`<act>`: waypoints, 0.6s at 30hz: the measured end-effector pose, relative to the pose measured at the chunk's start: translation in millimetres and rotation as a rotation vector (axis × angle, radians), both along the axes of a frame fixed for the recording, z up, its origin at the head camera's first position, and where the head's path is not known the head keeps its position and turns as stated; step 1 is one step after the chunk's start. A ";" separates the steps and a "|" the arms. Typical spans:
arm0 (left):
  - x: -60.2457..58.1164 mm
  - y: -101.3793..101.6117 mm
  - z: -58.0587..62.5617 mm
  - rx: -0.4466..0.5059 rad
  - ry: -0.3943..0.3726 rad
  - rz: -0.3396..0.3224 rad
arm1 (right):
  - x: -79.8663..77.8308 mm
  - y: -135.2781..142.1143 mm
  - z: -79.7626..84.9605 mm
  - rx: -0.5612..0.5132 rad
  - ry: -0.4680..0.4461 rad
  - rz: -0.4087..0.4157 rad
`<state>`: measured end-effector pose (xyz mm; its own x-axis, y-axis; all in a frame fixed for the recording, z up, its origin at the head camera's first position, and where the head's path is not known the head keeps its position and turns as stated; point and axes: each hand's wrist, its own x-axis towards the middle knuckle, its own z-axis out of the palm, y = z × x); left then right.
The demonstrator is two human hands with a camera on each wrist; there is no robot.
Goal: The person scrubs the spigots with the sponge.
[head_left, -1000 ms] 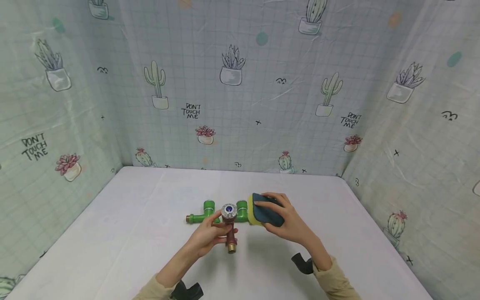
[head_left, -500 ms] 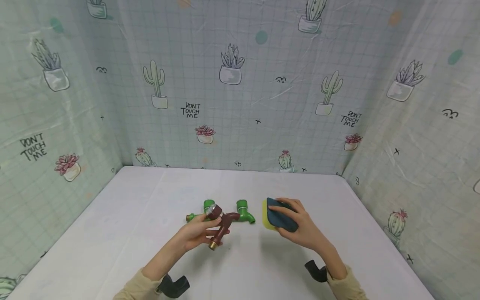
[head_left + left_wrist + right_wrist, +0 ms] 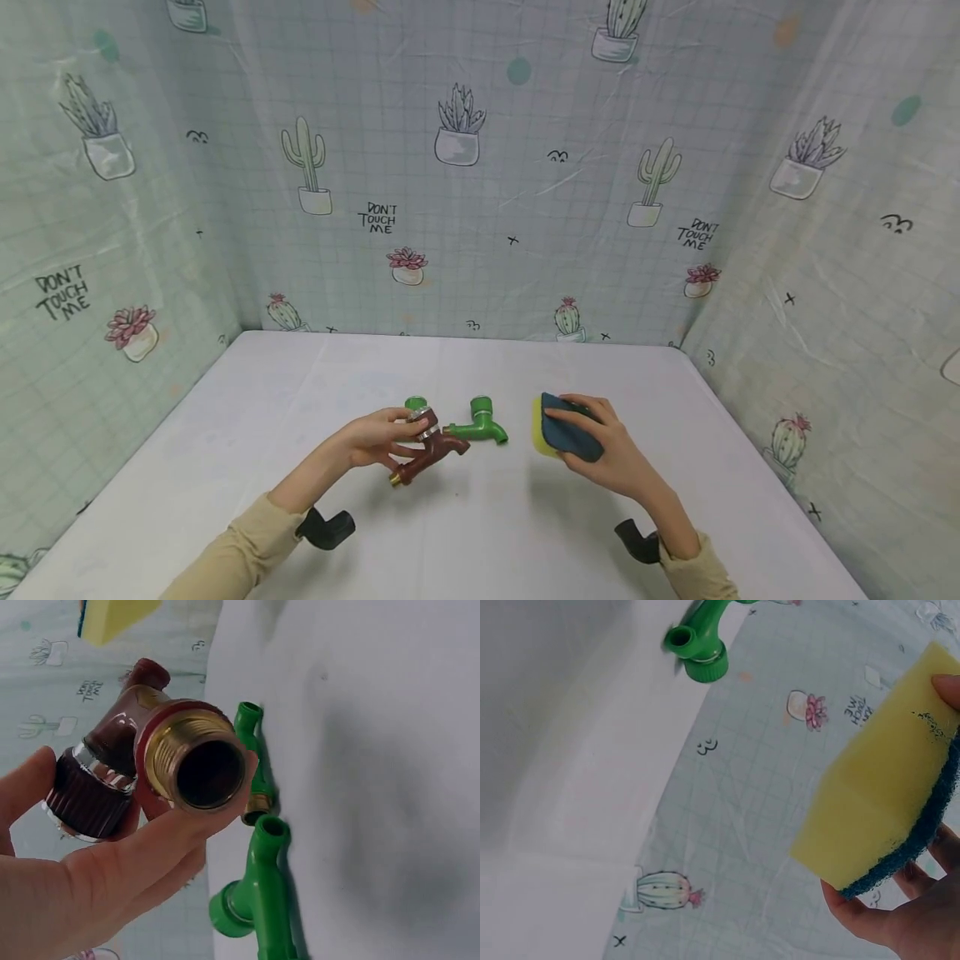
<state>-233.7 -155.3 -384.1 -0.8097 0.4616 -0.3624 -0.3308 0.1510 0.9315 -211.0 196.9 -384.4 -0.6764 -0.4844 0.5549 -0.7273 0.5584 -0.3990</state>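
My left hand (image 3: 381, 437) grips a dark red-brown faucet (image 3: 432, 450) by its ribbed knob, holding it above the white table. In the left wrist view the faucet's brass threaded end (image 3: 201, 765) faces the camera, with fingers underneath. My right hand (image 3: 611, 450) holds a sponge (image 3: 568, 432), raised off the table to the right. Its yellow foam side (image 3: 120, 616) turns toward the faucet, and the dark blue scouring side (image 3: 907, 859) lies toward the palm. A green faucet (image 3: 480, 427) lies on the table between the hands. Another green faucet (image 3: 415, 402) is mostly hidden behind the left hand.
A white table (image 3: 480, 533) spreads beneath both hands. Patterned cloth walls (image 3: 480, 192) with printed cacti enclose its back and sides. Black curved pieces (image 3: 327, 530) stick out at both wrists.
The left hand has moved left and tilted the red-brown faucet from upright to slanting, its spout pointing right. The right hand has drawn the sponge away to the right.
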 end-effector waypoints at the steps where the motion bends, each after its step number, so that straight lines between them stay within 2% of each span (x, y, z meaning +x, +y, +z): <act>1: -2.1 0.2 -1.2 -0.031 0.000 0.001 | 0.6 -0.4 0.2 -0.002 -0.007 0.000; 7: -12.2 6.4 -10.7 -0.199 -0.021 0.004 | 1.3 -1.5 -2.2 -0.002 -0.036 -0.007; 11: -17.4 12.6 -17.3 -0.257 -0.035 -0.001 | 0.5 -1.9 -4.5 0.007 -0.032 -0.016; 18: -21.5 22.5 -23.7 -0.351 -0.031 -0.066 | 0.5 -4.5 -6.3 0.020 -0.028 -0.008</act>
